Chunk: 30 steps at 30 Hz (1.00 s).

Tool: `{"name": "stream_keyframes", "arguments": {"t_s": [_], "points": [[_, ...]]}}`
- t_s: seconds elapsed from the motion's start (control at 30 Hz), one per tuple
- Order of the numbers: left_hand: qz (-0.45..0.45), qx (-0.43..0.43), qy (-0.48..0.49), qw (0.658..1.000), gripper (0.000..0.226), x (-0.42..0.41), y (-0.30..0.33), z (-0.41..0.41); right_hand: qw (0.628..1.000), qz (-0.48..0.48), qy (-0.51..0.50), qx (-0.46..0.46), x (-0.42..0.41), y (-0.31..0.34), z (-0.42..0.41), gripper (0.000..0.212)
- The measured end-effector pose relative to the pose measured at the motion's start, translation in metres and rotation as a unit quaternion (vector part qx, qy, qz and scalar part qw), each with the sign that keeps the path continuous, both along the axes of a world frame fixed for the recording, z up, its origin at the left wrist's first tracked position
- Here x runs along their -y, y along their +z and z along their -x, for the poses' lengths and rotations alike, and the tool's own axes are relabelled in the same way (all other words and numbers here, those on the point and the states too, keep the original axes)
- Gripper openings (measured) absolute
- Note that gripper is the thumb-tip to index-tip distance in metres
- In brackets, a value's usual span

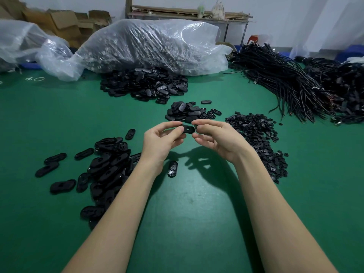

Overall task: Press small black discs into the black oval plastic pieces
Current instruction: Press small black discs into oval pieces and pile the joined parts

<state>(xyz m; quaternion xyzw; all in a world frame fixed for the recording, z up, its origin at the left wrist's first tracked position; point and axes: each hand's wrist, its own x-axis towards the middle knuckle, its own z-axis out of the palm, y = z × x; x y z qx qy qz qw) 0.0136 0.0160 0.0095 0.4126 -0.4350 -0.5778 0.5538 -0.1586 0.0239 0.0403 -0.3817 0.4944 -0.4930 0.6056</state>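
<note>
Both hands are raised above the green table. My left hand pinches a black oval plastic piece by its left end, hole facing up. My right hand pinches a small black disc at the oval's right end, touching it. A heap of small black discs lies to the right. A pile of oval pieces lies at the left, and one single oval rests below my left hand.
A small pile of ovals sits just beyond the hands, a larger heap farther back in front of a clear plastic bag. Bundles of black cables fill the right side. Cardboard boxes stand at the back left.
</note>
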Motion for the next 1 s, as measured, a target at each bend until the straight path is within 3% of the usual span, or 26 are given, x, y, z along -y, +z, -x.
{"name": "stream_keyframes", "arguments": {"t_s": [0.53, 0.73, 1.0], "points": [[0.005, -0.045, 0.001, 0.999, 0.01, -0.0004, 0.0027, 0.0018, 0.998, 0.014, 0.001, -0.055, -0.0005, 0.0022, 0.0046, 0.007], [0.003, -0.038, 0.006, 0.999, 0.01, 0.0002, 0.0012, 0.0029, 0.997, 0.036, 0.005, -0.07, 0.0009, 0.0021, 0.0028, 0.018], [0.01, -0.034, 0.006, 0.999, 0.012, -0.0003, 0.001, 0.0036, 0.996, 0.024, -0.011, -0.086, 0.0025, -0.0011, 0.0008, 0.007]]}}
